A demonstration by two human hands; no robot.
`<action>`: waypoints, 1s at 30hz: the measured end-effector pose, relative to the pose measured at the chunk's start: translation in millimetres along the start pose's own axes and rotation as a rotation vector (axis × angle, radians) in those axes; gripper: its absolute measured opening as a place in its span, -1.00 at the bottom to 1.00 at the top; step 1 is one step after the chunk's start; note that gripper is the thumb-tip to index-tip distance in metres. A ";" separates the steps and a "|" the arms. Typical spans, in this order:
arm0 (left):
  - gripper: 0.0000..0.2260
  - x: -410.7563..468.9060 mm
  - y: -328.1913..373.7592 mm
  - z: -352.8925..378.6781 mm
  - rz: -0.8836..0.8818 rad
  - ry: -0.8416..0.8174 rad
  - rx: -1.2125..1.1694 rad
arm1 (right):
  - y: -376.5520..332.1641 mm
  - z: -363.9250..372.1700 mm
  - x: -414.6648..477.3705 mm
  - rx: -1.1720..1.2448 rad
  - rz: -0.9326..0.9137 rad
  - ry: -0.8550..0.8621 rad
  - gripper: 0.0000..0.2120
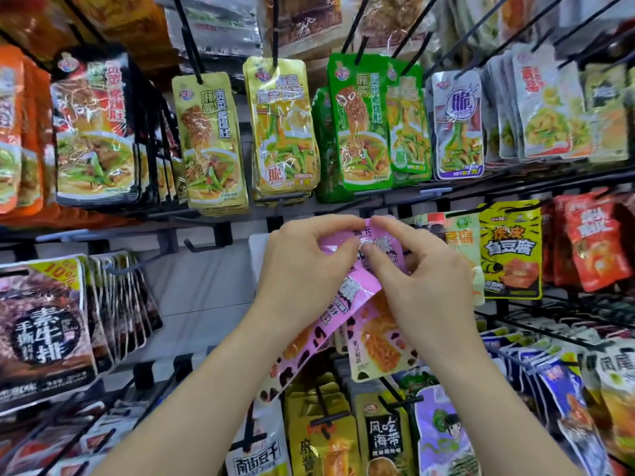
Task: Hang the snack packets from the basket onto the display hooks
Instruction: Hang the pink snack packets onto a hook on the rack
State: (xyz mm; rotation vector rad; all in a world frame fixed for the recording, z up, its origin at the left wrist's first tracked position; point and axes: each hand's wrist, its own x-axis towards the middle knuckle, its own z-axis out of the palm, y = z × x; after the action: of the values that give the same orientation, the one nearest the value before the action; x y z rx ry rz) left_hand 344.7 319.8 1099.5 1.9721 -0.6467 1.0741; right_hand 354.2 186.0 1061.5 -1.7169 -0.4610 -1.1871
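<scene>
Left hand (pixel 302 266) and right hand (pixel 422 280) are pinching pink packets (pixel 360 293).
Each grip is nipping the top edge, probably the best hold on light, slick, floppy film; bare hook (pixel 192 248) at their ten o'clock.

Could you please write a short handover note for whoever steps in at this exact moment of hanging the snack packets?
Left hand: pinches the top of the pink packets.
Right hand: pinches the same top edge from the other side.
Packets: a small bunch held up at the middle row; the fingers hide whether it is on a hook.
Bare hook: just left of the hands.
Basket: not in view.
Done: neighbouring hooks carry stock.
Left: seat this bunch, then hang whatever the basket holds.
</scene>
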 end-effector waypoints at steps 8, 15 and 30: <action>-0.80 8.3 -4.5 4.5 -0.018 0.007 0.031 | -4.1 0.9 7.9 -0.139 -0.002 -0.025 -0.64; -0.74 11.2 -4.3 -0.2 -0.078 -0.123 0.050 | -11.1 -9.6 18.3 -0.289 0.046 -0.155 -0.62; -0.25 0.5 -28.2 4.0 -0.261 -0.401 0.267 | 7.3 11.6 18.1 -0.567 0.015 -0.394 -0.41</action>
State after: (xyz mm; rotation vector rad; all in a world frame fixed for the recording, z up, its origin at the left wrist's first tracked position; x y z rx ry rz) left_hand 367.3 332.4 1087.5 2.4566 -0.4479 0.6350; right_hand 373.6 189.0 1072.8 -2.4606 -0.3592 -1.0240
